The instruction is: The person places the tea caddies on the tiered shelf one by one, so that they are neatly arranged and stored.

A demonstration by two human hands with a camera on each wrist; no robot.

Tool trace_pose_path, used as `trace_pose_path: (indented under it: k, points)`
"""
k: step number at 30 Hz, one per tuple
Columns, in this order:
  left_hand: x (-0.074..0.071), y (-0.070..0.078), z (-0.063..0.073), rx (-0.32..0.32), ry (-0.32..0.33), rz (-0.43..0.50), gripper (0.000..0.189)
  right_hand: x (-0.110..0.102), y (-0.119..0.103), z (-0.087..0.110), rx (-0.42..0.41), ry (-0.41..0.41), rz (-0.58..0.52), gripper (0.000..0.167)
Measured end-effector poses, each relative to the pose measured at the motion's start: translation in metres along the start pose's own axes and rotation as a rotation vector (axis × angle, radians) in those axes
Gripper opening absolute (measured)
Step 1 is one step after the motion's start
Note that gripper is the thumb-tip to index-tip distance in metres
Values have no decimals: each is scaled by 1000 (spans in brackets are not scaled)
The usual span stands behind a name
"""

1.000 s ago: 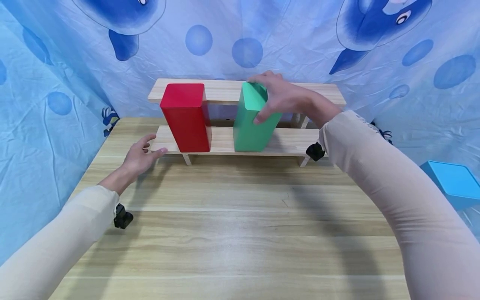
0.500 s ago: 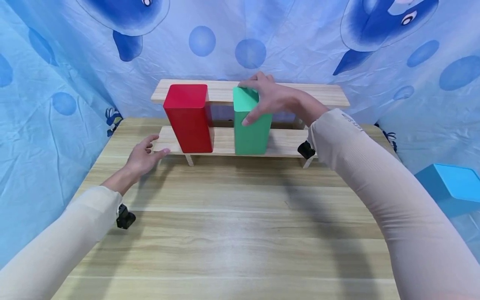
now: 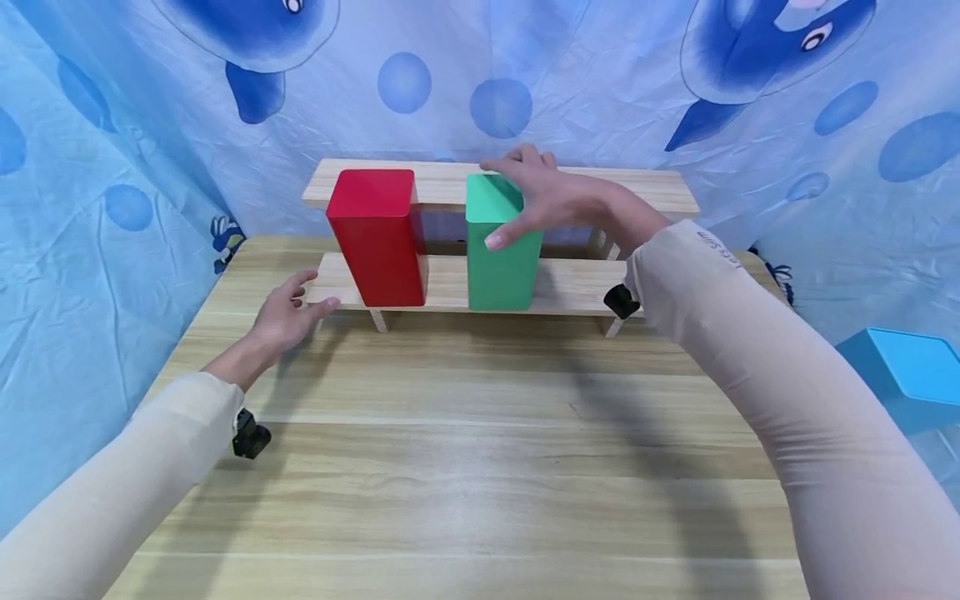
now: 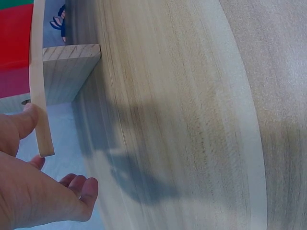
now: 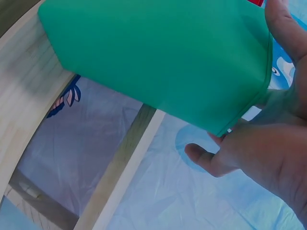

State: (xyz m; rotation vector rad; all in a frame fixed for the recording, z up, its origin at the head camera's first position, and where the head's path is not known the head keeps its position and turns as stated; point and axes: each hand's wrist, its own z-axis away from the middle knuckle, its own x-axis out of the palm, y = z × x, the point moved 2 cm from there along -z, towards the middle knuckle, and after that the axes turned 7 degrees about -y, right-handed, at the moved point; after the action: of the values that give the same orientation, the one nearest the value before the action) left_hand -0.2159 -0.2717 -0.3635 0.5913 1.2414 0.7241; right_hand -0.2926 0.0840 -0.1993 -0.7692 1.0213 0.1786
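Observation:
A tall green box [image 3: 501, 267] with a flat lid stands on the lower shelf [image 3: 588, 283] of a pale wooden two-tier rack. My right hand [image 3: 551, 200] spans its top, the thumb on the front face and the fingers over the back edge. In the right wrist view the green box [image 5: 163, 62] fills the upper half, beside the right hand [image 5: 268, 143]. Left of it on the same shelf stands a tall red box [image 3: 381, 250]. My left hand [image 3: 281, 317] is at the shelf's left end, fingers loose. In the left wrist view its thumb [image 4: 26, 120] overlaps the board.
The upper shelf [image 3: 630, 185] runs behind both boxes. A blue box [image 3: 911, 371] sits at the far right, beyond the right arm. The rack stands on a wooden table [image 3: 457, 433]. A blue dolphin-print curtain [image 3: 450, 50] hangs behind and at both sides.
The right hand and the green box have shifted left, and the box has turned squarer to the front. In the last half second it hardly moves. The left hand holds its place.

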Motion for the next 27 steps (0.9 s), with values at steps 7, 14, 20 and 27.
trace_pose_path:
  k: [7, 14, 20, 27]
  points:
    - [0, 0, 1, 6, -1, -5, 78, -3, 5, 13, -82, 89, 7, 104]
    - [1, 0, 0, 10, -5, -9, 78, -6, 10, 36, -137, 148, 23, 104]
    - [1, 0, 1, 3, -2, -1, 79, -5, 15, 56, -145, 184, 37, 103]
    - [1, -1, 2, 5, -7, 3, 80, -5, 20, 67, -131, 199, 0, 104]
